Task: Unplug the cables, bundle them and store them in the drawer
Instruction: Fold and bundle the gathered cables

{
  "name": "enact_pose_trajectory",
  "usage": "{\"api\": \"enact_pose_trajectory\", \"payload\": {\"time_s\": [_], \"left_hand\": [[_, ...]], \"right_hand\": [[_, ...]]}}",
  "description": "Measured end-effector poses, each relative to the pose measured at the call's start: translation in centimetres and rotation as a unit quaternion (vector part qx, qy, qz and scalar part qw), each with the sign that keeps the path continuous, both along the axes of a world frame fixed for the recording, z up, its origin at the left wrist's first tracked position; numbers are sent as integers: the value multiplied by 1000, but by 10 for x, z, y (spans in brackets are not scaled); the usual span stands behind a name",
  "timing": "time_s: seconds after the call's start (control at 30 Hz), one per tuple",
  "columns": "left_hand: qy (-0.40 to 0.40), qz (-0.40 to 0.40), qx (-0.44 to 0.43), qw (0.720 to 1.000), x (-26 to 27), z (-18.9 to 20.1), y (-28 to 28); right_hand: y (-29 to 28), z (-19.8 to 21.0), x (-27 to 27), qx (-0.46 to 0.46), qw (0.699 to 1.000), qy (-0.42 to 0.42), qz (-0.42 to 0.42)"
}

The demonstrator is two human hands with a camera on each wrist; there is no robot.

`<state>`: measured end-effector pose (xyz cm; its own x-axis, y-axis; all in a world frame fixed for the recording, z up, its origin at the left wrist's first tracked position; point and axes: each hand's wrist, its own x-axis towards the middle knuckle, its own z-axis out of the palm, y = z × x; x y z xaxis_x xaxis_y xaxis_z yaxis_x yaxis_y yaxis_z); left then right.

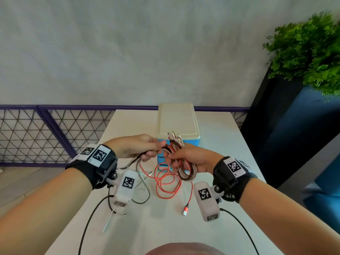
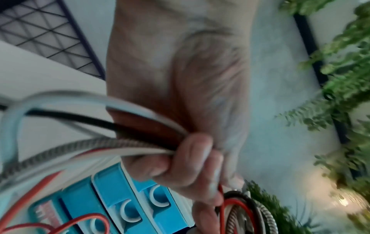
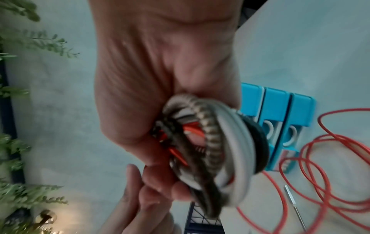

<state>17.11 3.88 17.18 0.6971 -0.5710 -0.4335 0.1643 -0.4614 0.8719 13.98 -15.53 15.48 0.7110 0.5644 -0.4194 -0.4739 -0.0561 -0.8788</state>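
Note:
My right hand (image 1: 181, 159) grips a coiled bundle of cables (image 1: 185, 169) in white, black, braided and red; the same coil (image 3: 216, 147) fills its fist in the right wrist view. My left hand (image 1: 147, 147) pinches the loose strands (image 2: 144, 134) that run into that coil, just left of the right hand. Both hands hover in front of the small blue drawer unit (image 1: 196, 141) with a cream top, whose blue drawer fronts (image 2: 128, 199) look closed. Slack red cable (image 1: 166, 183) loops down onto the white table (image 1: 220, 137), ending in a red USB plug (image 1: 186, 210).
A braided cable (image 1: 142, 181) and a white cable end (image 1: 108, 224) lie on the table below my left wrist. A purple mesh railing (image 1: 46, 131) runs behind the table. A green plant (image 1: 309, 52) on a dark blue planter stands at the right.

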Motion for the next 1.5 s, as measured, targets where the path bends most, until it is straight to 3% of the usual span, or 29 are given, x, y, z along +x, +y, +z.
{"api": "enact_pose_trajectory", "payload": {"time_s": [0.1,0.17,0.3,0.4,0.6,0.63,0.77,0.87,0.93,1.0,1.1,1.2,1.27,1.33,1.43,1.5], "left_hand": [[83,7,-29,996,-4,0,3],[82,-11,-24,996,-5,-5,5],[-49,-35,42,997,-6,-32,19],[-161,-43,144,975,-2,-56,31],[-202,-13,288,936,-3,-78,74],[-232,-2,325,917,-1,-76,82],[-402,49,459,791,25,-50,103],[-489,152,442,737,42,-24,108],[-479,167,472,722,48,-16,109],[-396,106,513,754,49,-17,107],[-233,2,476,848,44,-29,100],[-258,-2,314,914,33,-29,63],[-280,11,186,942,23,-22,32],[-239,8,97,966,14,-15,5],[-104,28,39,993,6,-16,-19],[28,43,-66,997,1,-19,-23]], "right_hand": [[0,8,5,-50,997,-50,-12],[-2,10,9,-86,991,-79,-63],[-15,7,23,-98,978,-89,-159],[-21,7,26,-82,976,-65,-190],[-43,15,37,-25,959,-43,-278],[-46,17,39,-19,957,-45,-286],[-40,18,40,-3,954,-56,-295],[-29,20,37,-10,954,-82,-287],[-25,21,35,-23,959,-104,-264],[-25,21,31,-33,970,-110,-212],[-25,19,24,-67,984,-115,-116],[-19,15,18,-102,987,-111,-50],[-14,13,15,-117,988,-103,-11],[-10,14,13,-119,987,-102,22],[-11,21,14,-121,984,-129,30],[-15,23,16,-134,978,-159,23]]}}
